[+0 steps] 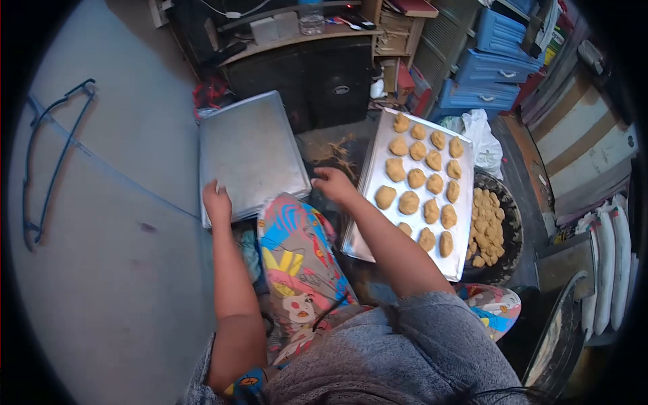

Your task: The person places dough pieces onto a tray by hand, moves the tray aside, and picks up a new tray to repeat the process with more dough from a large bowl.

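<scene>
A bare metal baking tray [253, 145] lies at the front left, on top of what looks like a stack of trays. My left hand [217, 201] is at its near left corner, fingers pointing up and a little apart. Just off its right edge is my right hand [334, 183], fingers spread toward the tray and holding nothing. Under my right forearm and beyond it, a second baking tray [369, 196] carries rows of rough dough pieces [416, 178]. Part of that tray is hidden by the arm.
To the right, a dark round tub [515, 233] holds many more dough lumps [484, 226]. A white plastic bag [483, 138] sits behind it. Blue drawers [489, 67] and a black cabinet [297, 91] stand at the back. A wall with a hanger [57, 162] borders the left.
</scene>
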`<state>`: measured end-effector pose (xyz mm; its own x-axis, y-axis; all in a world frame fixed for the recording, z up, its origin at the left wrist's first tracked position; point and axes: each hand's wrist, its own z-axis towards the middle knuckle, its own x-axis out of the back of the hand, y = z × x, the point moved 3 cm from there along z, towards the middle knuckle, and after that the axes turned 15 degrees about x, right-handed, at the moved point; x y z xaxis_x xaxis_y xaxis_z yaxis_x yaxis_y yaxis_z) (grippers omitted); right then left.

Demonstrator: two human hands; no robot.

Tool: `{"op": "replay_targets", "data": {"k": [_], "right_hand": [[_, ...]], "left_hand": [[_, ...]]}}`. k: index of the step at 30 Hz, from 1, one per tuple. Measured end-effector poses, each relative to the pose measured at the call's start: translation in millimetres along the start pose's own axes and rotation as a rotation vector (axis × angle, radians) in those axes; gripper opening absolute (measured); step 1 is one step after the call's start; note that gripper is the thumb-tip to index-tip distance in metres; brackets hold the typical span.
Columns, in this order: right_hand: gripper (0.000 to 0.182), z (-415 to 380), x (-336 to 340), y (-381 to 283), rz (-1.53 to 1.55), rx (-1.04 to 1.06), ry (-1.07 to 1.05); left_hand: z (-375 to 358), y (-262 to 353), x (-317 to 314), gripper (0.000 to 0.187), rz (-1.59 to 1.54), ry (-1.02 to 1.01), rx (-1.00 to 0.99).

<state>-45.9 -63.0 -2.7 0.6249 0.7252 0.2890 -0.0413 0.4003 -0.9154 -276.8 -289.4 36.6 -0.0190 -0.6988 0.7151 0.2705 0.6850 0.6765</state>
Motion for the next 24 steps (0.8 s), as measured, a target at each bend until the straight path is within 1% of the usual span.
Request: {"op": "replay_targets", "data": {"k": [2, 4, 5, 6, 8, 9, 10, 12, 14, 16, 17, 18, 19, 20, 21, 22, 23, 24], "right_hand": [[0.052, 18, -32, 30, -0.205, -0.186, -0.018], [0.053, 23, -63, 62, -0.416, -0.300, 0.114], [0.049, 25, -67, 63, -0.249, -0.427, 0.027], [0.049, 30, -66, 60, -0.254, -0.435, 0.042], [0.045, 33, -68, 60, -0.294, -0.494, -0.014], [0.046, 36, -70, 73, -0.241, -0.513, -0.019], [0.046, 35, -71, 76, -0.247, -0.533, -0.015], [0.039, 39, -69, 75, -0.347, -0.507, 0.085], [0.039, 39, -66, 74, -0.324, -0.496, 0.075], [0.040, 36, -63, 49, -0.164, -0.514, 0.035], [0.040, 36, -58, 36, -0.163, -0.512, 0.028], [0.038, 36, -50, 26, -0.082, -0.553, 0.027], [0.036, 33, -49, 20, 0.006, -0.596, 0.026], [0.036, 33, -53, 30, 0.014, -0.593, 0.027], [0.034, 36, -60, 51, 0.214, -0.659, 0.073], [0.033, 38, -59, 40, 0.412, -0.721, 0.119], [0.022, 38, -57, 27, 0.421, -0.677, 0.133], [0.022, 40, -55, 15, 0.423, -0.675, 0.138]], "left_hand": [[27, -72, -15, 0.038, 0.145, -0.011, 0.152], [45, -132, -37, 0.042, 0.317, -0.115, 0.220], [41, -142, -36, 0.041, 0.185, -0.124, 0.227], [39, -145, -35, 0.041, 0.057, -0.139, 0.238], [28, -114, -14, 0.040, 0.084, -0.150, 0.230], [20, -103, -5, 0.039, 0.114, -0.148, 0.232], [19, -105, -7, 0.039, 0.118, -0.169, 0.234], [26, -103, -6, 0.037, 0.104, -0.099, 0.235], [27, -97, -1, 0.037, 0.103, -0.128, 0.254], [29, -101, 5, 0.038, 0.106, -0.120, 0.293], [32, -105, 6, 0.038, 0.107, -0.114, 0.299], [36, -109, 7, 0.039, 0.078, -0.101, 0.305], [36, -113, 10, 0.039, 0.055, -0.085, 0.309], [37, -116, 11, 0.039, 0.060, -0.079, 0.304], [38, -117, 12, 0.040, 0.065, -0.073, 0.294], [41, -120, 8, 0.041, 0.066, -0.069, 0.284], [48, -126, 2, 0.041, 0.063, -0.066, 0.279], [62, -144, -5, 0.040, -0.080, -0.077, 0.336]]}}
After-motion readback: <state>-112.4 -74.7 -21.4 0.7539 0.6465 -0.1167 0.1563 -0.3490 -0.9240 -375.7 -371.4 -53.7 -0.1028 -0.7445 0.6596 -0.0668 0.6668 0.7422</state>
